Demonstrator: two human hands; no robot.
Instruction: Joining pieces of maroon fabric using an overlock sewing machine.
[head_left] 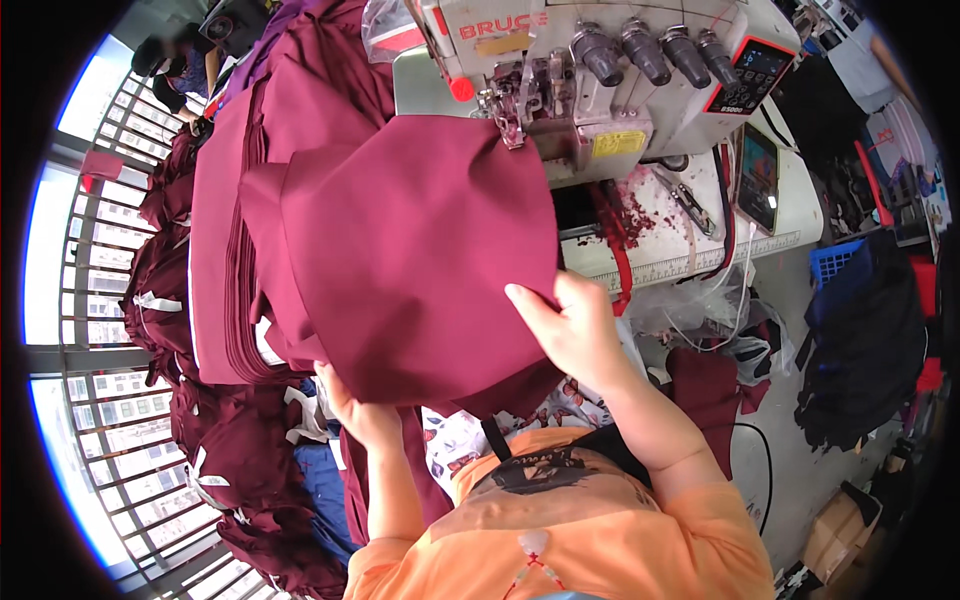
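So the left hand (365, 412) and right hand (584, 335) both pinch maroon cloth (425, 240) reaching up to the sewing machine (655, 115); red lint (630, 222) litters the white tabletop (790, 205), barred windows (108, 310) off left.

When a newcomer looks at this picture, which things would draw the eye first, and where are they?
Probably first is the large maroon cloth in the middle, held by the left hand at its lower left and the right hand at its lower right. Next is the white sewing machine above it, with dark grey knobs in a row.
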